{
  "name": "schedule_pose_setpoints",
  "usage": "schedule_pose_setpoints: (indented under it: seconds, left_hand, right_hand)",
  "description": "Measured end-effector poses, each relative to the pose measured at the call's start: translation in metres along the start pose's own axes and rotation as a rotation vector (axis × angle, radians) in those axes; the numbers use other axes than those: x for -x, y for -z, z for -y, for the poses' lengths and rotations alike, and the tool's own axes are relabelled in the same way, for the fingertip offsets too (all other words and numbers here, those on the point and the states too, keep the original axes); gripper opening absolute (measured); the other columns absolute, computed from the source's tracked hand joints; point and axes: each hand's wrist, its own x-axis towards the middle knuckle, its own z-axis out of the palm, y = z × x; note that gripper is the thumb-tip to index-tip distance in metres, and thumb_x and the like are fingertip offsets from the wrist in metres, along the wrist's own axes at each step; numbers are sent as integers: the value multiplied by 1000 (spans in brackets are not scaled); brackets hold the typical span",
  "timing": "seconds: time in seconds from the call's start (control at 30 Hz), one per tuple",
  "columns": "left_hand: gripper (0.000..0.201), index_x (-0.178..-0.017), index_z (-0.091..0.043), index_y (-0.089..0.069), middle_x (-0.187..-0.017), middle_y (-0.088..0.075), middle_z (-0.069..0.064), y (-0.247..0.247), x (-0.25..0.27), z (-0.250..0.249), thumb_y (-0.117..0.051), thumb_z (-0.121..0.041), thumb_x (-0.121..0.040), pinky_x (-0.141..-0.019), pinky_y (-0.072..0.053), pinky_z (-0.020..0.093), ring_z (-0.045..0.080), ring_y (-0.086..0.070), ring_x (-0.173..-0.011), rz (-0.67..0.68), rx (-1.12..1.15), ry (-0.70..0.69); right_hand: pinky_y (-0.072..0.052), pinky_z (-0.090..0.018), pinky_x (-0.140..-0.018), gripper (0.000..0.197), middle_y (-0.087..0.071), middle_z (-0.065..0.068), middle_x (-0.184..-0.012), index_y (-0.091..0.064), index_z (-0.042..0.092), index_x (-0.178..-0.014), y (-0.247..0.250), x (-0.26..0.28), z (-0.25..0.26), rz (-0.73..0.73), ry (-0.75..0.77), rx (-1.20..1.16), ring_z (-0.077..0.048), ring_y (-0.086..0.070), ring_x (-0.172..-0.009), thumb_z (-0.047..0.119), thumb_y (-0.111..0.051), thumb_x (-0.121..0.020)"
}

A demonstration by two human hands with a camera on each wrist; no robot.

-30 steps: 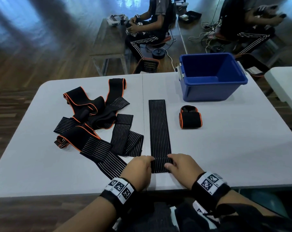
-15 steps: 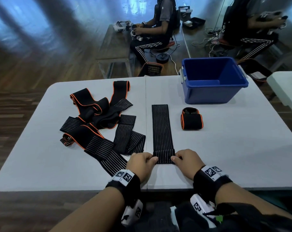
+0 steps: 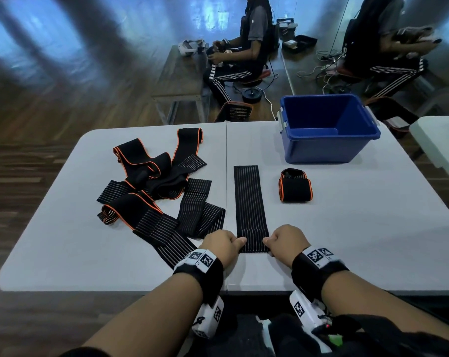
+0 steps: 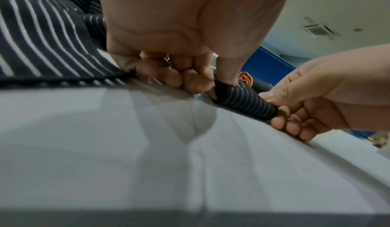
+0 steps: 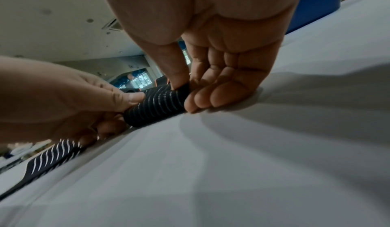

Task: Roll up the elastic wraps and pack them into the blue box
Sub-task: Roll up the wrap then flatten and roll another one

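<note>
Compared with the view a second earlier, both hands have shifted from lying over the near end of the striped wrap (image 3: 249,202) to gripping its two sides, and that end is now turned over into a small tight roll (image 4: 245,102). Left hand (image 3: 222,244) and right hand (image 3: 286,240) each pinch one end of the roll, thumb on top and curled fingers (image 5: 202,100) beneath, as both wrist views show. Beyond the roll, the rest of the wrap lies flat and straight on the white table (image 3: 346,228), running away from the person toward the blue box (image 3: 328,140). By this evidence, rolling has only just begun, and most of the strip remains to be wound. Just right of the strip rests one finished roll with orange trim (image 3: 295,188), near the box but not inside it; the box interior shows no wraps. To the left, a loose heap of unrolled wraps (image 3: 156,191) lies spread on the table, one strip reaching close to the left hand. Packing therefore appears not yet started, with several wraps awaiting rolling. Other seated people (image 3: 244,52) occupy the background.
</note>
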Motion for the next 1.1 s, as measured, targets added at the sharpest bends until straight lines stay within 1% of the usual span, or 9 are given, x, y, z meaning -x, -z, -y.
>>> schedule_pose_setpoints:
  seconds: [0.17, 0.3, 0.5, 0.6, 0.7, 0.83, 0.97, 1.03, 1.1]
  left_hand:
    - [29, -86, -21, -53, -77, -65, -2, 4, 2, -1, -63, -49, -89, -68, -53, 33, 17, -62, -74, -18, -62, -64]
    - [27, -92, -27, -40, -76, -64, -3, 3, 3, -1, -63, -41, -91, -68, -54, 36, 15, -61, -71, -84, -78, -195]
    - [25, -118, -24, -54, -100, -68, -2, -2, 5, 0, -53, -38, -98, -77, -52, 33, 19, -65, -91, -127, -212, -364]
    - [38, -123, -24, -59, -108, -64, -2, -2, 4, 5, -47, -50, -98, -87, -50, 34, 19, -61, -103, -113, -287, -420]
    - [70, -145, -35, -40, -107, -53, -9, 3, 10, 17, -60, -64, -84, -96, -48, 33, 13, -52, -106, -7, -284, -387]
    - [62, -143, -43, -43, -87, -44, -16, 9, 6, 21, -70, -38, -88, -87, -46, 24, 5, -46, -85, -24, -148, -333]
    - [29, -123, -34, -65, -96, -70, -16, 9, -5, 19, -60, -35, -95, -90, -52, 25, -2, -63, -91, -43, 128, -255]
    - [25, -114, -27, -70, -96, -73, -14, 8, -10, 17, -54, -39, -98, -89, -53, 28, 1, -65, -92, -52, 178, -206]
    - [28, -96, -24, -70, -82, -70, -10, 9, -13, 13, -49, -42, -100, -79, -52, 29, 5, -64, -81, -54, 129, -186]
  right_hand:
    - [-47, -35, -70, 27, -61, -3, -87, -41, 20, -113, 1, 11, 5, -52, 148, 22, -22, -60, -79, 26, -59, -94]
    - [-51, -36, -75, 22, -65, -5, -85, -49, 19, -117, 0, 12, 2, -54, 226, 63, -24, -63, -81, 26, -54, -98]
    - [-50, -32, -87, 43, -70, -6, -108, -53, 20, -136, -2, 11, -8, -4, 253, 46, -23, -64, -101, 34, -57, -96]
    - [-46, -27, -79, 63, -61, 8, -94, -44, 30, -143, 2, 12, -20, 72, 278, 61, -12, -58, -90, 41, -68, -86]
    - [-48, -29, -84, 64, -63, 2, -98, -38, 35, -148, 4, 7, -26, 98, 275, 106, -16, -61, -96, 31, -65, -90]
    - [-49, -30, -85, 52, -67, 2, -97, -45, 34, -142, 5, 0, -25, 103, 269, 38, -14, -60, -91, 29, -62, -93]
    - [-49, -29, -92, 31, -70, 10, -109, -61, 31, -126, 8, -7, -25, 102, 222, -186, -9, -63, -98, 36, -56, -96]
    - [-51, -28, -79, 15, -67, 11, -84, -66, 27, -101, 14, -9, -20, 115, 202, -255, -6, -61, -78, 32, -52, -99]
    - [-47, -29, -68, 24, -63, 5, -70, -60, 22, -81, 18, -12, -15, 120, 168, -248, -9, -55, -63, 31, -49, -101]
